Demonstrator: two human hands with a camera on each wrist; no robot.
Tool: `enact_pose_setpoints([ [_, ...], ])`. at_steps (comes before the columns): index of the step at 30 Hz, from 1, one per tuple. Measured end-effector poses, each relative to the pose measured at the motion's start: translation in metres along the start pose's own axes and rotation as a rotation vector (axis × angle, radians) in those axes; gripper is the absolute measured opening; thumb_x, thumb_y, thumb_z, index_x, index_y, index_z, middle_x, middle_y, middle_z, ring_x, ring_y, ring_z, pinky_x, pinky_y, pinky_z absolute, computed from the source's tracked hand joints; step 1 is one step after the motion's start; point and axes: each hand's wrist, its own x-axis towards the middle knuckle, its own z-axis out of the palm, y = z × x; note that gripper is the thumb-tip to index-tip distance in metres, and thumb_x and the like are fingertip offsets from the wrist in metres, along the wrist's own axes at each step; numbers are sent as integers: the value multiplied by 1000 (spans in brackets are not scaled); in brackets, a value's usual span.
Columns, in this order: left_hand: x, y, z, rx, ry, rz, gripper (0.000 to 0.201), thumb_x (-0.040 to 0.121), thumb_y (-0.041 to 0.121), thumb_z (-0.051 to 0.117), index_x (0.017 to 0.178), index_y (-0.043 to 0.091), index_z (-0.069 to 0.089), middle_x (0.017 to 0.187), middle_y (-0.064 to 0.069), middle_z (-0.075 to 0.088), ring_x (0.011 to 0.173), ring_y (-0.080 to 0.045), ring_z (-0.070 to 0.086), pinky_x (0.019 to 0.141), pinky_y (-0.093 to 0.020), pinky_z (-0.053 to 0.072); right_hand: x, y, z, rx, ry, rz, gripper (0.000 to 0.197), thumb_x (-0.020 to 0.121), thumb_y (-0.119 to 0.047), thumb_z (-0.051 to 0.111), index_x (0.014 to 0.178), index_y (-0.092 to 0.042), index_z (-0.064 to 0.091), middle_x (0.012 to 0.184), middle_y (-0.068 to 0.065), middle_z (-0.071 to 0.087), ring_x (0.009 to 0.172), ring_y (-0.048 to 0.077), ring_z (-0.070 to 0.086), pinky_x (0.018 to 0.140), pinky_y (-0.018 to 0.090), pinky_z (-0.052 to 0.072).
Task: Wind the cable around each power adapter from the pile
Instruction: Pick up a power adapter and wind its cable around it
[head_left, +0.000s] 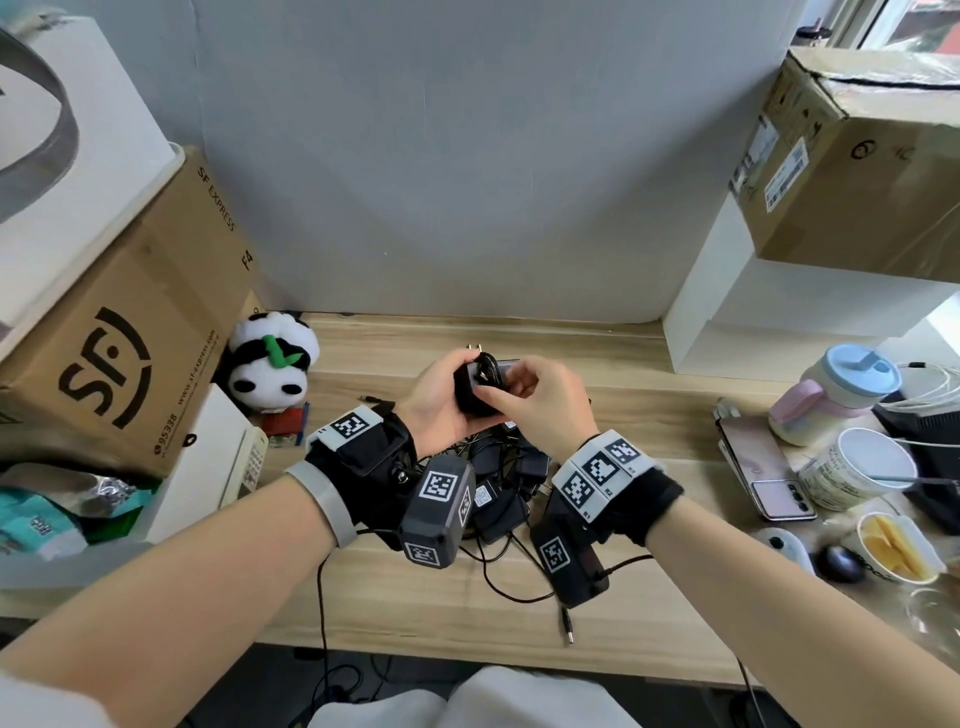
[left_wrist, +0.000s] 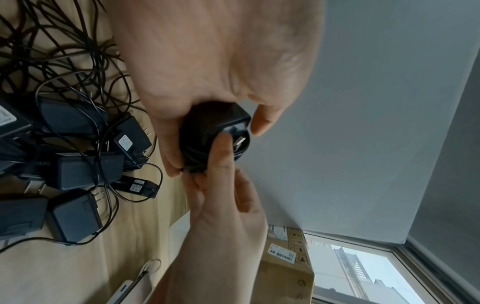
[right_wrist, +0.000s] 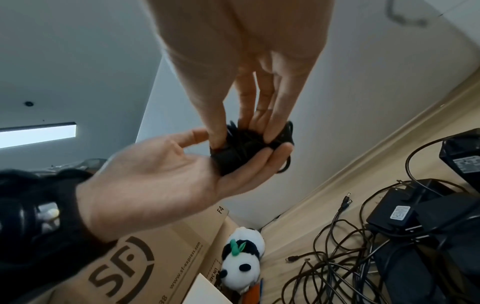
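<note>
Winding nearly done: left hand cupping power adapter, right hand pinching cable end against coils. Next: tuck end; pile below wrists.

The wooden desk carries a pile of black power adapters with loose cables at its centre. Positions below are given relative to this pile. Left: a panda plush, with an SF Express cardboard box beyond it. Right: a phone, a pastel lidded cup, a white tub, a cup holding yellow food and a dark mouse. Far right, rear: a white box. Near side: a cable end with a barrel plug.
</note>
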Motion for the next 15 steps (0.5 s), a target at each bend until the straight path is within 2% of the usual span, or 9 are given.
enact_pose_setpoints([
  [1, 0, 0, 1, 6, -11, 5, 48, 98, 31, 33, 132, 0, 47, 114, -13, 61, 93, -20, 62, 80, -34, 57, 0, -1, 1, -6, 30, 4, 27, 76, -38, 73, 82, -13, 66, 75, -2, 67, 68, 13, 59, 69, 31, 51],
  [3, 0, -1, 0, 25, -50, 8, 53, 99, 36, 32, 134, 0, 47, 124, -15, 59, 103, -21, 61, 91, -35, 53, 0, -3, 2, 2, 57, -16, 20, 79, -31, 70, 85, -13, 67, 78, -1, 67, 74, 16, 62, 75, 35, 52],
  [5, -3, 0, -3, 52, -90, 1, 48, 99, 37, 33, 128, 4, 53, 118, -11, 64, 102, -18, 63, 98, -36, 48, -1, -4, 3, 11, 39, -32, 16, 81, -24, 69, 93, -14, 66, 81, -2, 67, 78, 16, 62, 79, 36, 53],
  [7, -5, 1, -7, 70, -130, -3, 43, 98, 35, 39, 127, 6, 54, 113, -9, 66, 97, -18, 66, 95, -36, 51, -2, -4, 1, 66, -13, -40, 26, 80, -19, 70, 105, -19, 61, 83, -3, 66, 78, 13, 63, 78, 33, 54],
  [9, -7, 1, -11, 88, -151, -10, 36, 94, 27, 49, 120, 4, 56, 114, -13, 64, 97, -22, 66, 91, -37, 54, -2, -4, -4, 136, -85, -89, 36, 79, -13, 70, 110, -26, 57, 79, 0, 65, 73, 10, 62, 74, 29, 55],
  [11, -8, 1, -14, 122, -164, -27, 29, 86, 15, 59, 112, 3, 60, 111, -15, 65, 100, -26, 63, 86, -36, 56, 1, -3, -8, 97, -148, -148, 34, 80, -8, 66, 106, -29, 60, 77, 4, 64, 71, 12, 62, 72, 27, 55],
  [12, -8, 1, -14, 138, -165, -44, 32, 82, 10, 61, 113, 2, 59, 110, -16, 64, 102, -28, 63, 81, -34, 58, 3, -3, -9, 47, -176, -156, 32, 80, -6, 63, 103, -29, 63, 77, 4, 63, 71, 14, 61, 73, 27, 54],
  [15, -7, -1, -16, 204, -150, -98, 30, 85, 4, 57, 115, -1, 56, 108, -17, 63, 97, -30, 64, 74, -31, 59, 7, -2, -13, -78, -276, -119, 23, 82, -7, 59, 99, -23, 64, 75, -4, 57, 70, 13, 55, 73, 30, 52],
])
